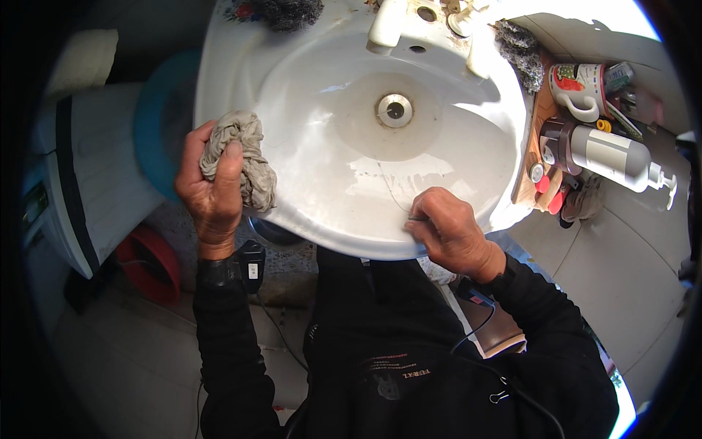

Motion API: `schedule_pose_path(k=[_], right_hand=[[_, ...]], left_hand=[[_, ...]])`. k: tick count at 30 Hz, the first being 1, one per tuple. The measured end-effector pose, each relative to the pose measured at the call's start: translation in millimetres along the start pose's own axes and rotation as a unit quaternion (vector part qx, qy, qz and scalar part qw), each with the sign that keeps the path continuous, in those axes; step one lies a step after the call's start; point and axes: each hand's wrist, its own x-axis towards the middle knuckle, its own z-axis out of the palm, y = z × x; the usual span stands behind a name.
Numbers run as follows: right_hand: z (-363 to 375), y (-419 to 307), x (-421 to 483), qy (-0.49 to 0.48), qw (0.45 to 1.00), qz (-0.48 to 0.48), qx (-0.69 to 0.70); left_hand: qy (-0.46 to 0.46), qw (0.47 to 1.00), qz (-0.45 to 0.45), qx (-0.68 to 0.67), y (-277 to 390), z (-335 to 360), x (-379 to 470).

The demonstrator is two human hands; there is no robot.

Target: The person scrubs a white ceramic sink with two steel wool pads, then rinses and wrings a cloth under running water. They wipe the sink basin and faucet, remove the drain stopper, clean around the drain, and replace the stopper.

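Note:
My left hand [211, 181] grips a crumpled grey-beige cloth [239, 156] at the left front edge of a white ceramic washbasin [307, 181]. My right hand [452, 233] is over the basin's front rim, thumb and curled fingers pinched together. A thin dark line [388, 186], perhaps a hair or thread, runs down the basin wall to those fingertips. Whether the fingers hold it is unclear; a small dark spot shows between them. Dirty streaks mark the wall near this line. The metal drain [394, 110] lies at the bottom of the bowl, ringed with brownish stain.
A white tap [386, 24] stands at the back. Metal scouring pads lie at the back left [290, 13] and right [521, 55]. A mug [576, 82] and a pump bottle [614, 156] stand on the right. Left are a blue tub [148, 126] and red basin [156, 269].

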Motion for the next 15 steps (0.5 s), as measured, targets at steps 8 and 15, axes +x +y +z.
schedule_pose_path(k=[8, 15], right_hand=[[-0.9, 1.4, -0.7, -0.008, 1.000, 0.009, 0.006], [-0.1, -1.6, 0.1, -0.012, 1.000, 0.020, 0.001]], left_hand=[[-0.004, 1.000, 0.003, -0.015, 1.4, 1.6, -0.5], [-0.008, 1.000, 0.003, -0.025, -0.4, 0.3, -0.6]])
